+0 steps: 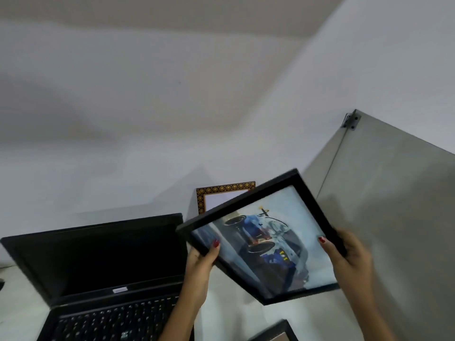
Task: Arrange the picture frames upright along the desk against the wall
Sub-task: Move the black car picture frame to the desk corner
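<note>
Progress: you have one frame in place, as far as I can judge; the small gold-patterned picture frame with a white insert [225, 196] stands upright at the back edge of the white desk [221, 303], against the pale wall [123, 119].
In hand: the large black-edged picture frame with a blue and grey picture behind glass [262, 238] is held up in the air, tilted and rotated, in front of the gold one and partly hiding it.
Left hand: your left hand [204, 257] is closed on the frame's lower left edge, thumb on the front.
Right hand: your right hand [348, 257] is closed on the right edge, thumb on the glass.
Look of the frame: thin dark moulding, glossy front, picture turned sideways; it needs rotating before it stands.
Still to do: set this frame down against the wall, probably beside the gold one; a dark-framed picture [275, 334] lies flat at the desk's near edge, only its corner showing.
Obstacle: the open black laptop [103, 267] takes the left part of the desk; the grey side panel [394, 205] closes the right.
</note>
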{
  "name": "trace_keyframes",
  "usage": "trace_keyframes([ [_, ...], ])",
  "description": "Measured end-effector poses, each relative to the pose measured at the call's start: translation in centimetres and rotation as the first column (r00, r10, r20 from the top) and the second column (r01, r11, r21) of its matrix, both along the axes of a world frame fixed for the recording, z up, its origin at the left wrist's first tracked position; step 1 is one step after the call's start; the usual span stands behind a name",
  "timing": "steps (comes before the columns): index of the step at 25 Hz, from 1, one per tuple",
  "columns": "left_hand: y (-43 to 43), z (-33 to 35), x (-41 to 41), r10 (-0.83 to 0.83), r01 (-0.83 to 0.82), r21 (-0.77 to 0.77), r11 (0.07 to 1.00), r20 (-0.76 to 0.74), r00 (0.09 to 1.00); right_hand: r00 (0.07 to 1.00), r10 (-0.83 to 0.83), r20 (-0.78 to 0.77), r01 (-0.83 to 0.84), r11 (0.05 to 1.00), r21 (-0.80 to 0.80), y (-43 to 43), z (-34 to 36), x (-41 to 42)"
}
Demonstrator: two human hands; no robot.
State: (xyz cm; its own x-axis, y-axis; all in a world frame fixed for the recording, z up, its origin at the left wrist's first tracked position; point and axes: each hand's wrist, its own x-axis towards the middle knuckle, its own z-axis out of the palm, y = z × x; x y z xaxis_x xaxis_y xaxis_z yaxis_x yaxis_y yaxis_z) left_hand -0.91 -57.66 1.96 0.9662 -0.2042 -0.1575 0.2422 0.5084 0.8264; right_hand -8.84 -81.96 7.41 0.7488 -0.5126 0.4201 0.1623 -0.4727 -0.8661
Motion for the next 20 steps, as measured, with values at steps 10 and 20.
trace_keyframes([
  [10, 16.8, 3.6, -5.9, 0.18, -0.263, -0.493, 0.829, -0.211, 0.961, 0.996, 0.077, -0.036, -0.075, 0.995, 0.071, 13.4, 5.4, -4.2],
  [20, 45.2, 2.5, -5.2, 0.455, -0.379, 0.309, 0.872, -0.228, 0.861, 0.955, 0.292, 0.057, -0.282, 0.825, 0.49, 41.5, -0.7, -1.0],
])
